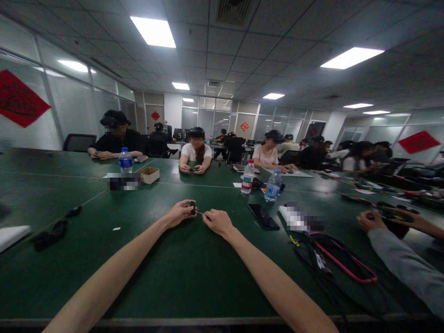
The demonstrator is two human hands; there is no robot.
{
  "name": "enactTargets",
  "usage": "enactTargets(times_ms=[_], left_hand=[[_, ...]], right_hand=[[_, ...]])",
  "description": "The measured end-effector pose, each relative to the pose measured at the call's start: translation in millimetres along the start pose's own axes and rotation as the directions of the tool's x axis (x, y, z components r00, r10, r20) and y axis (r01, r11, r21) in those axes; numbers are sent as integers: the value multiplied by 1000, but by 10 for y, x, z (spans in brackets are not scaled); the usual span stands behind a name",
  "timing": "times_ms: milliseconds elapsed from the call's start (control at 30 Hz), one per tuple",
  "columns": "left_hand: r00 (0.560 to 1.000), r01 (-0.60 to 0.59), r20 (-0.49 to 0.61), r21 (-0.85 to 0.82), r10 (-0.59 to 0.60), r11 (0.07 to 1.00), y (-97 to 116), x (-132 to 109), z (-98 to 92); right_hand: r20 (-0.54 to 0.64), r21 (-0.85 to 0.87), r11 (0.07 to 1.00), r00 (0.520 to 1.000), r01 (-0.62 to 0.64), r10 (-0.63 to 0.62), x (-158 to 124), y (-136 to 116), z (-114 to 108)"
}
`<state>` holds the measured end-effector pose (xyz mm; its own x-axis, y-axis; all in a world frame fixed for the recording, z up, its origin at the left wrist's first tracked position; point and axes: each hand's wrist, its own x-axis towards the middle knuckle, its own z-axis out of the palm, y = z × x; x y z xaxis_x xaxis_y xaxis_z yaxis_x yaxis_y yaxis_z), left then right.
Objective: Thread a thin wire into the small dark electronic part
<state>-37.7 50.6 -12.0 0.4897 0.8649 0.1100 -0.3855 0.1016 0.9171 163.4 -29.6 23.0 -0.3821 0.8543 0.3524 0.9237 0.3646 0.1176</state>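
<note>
Both my hands are stretched forward over the green table, close together. Pinched in the fingers of my left hand (179, 214) is a small black part (193, 208), too small to tell its kind. My right hand (218, 222) is closed, fingers curled, on a thin metal rod (199, 212) that reaches across the gap toward the black part. I cannot tell whether the rod's tip touches it. Any handle of the rod is hidden in my right fist.
A dark phone (263, 217), two water bottles (247, 176) and a cable bundle with a pink loop (347, 259) lie to the right, beside a co-worker's hands (373, 222). Ahead-left stand a small open box (150, 175) and a blue-capped bottle (125, 161). Black straps (52, 235) lie left.
</note>
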Motion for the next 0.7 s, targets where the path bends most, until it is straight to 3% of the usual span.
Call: enactTargets(times_ms=[367, 700], left_hand=[[999, -30, -42, 2, 30, 1000, 1, 9, 9], [1000, -9, -17, -21, 8, 1000, 11, 3, 0]], right_hand=[[6, -5, 998, 998, 65, -65, -14, -47, -27], [-33, 10, 1000, 999, -22, 22, -4, -29, 2]])
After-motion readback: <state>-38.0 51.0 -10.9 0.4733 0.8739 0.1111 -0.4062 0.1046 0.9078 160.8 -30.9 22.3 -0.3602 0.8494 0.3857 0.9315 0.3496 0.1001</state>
